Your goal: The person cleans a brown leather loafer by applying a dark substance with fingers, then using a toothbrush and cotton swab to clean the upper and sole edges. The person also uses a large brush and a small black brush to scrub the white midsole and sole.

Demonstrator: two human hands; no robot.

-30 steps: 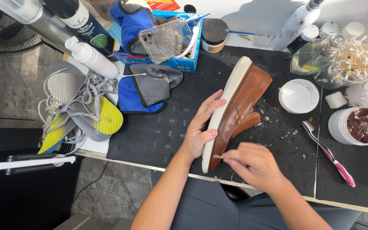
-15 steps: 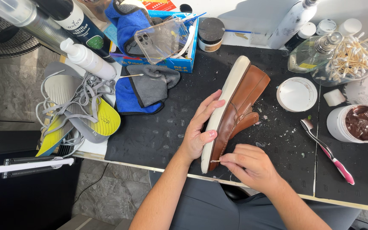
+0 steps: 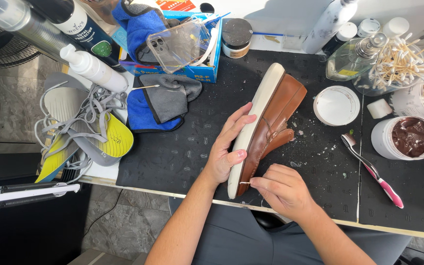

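1. where the near edge of the table (image 3: 182, 189) meets the person's lap, the right hand (image 3: 283, 189) has its fingers (image 3: 261, 182) pinched together on a thin cotton swab (image 3: 245, 183), whose tip touches the heel end of the shoe at the seam between sole and leather.
2. just beyond, the left hand (image 3: 226, 149) props the shoe (image 3: 266, 125) on its side, fingers spread flat along the sole and thumb pressed to the sole's edge.
3. the shoe stands tilted on the black mat (image 3: 182, 147), heel nearest, toe pointing away to the right.
4. it looks light and fairly stiff in the sole, with softer leather that would give under pressure; the firm sole edge seems the safest place to take hold, since the polished upper may mark or slip.
5. it is a tan-brown leather slip-on with stitched seams and a thick off-white sole (image 3: 256, 118).
6. further right lie a pink toothbrush (image 3: 371, 169) and an open jar of brown paste (image 3: 406, 138).
7. far left, a blue and grey cloth (image 3: 160, 103) and grey laces (image 3: 87, 105) over yellow insoles.
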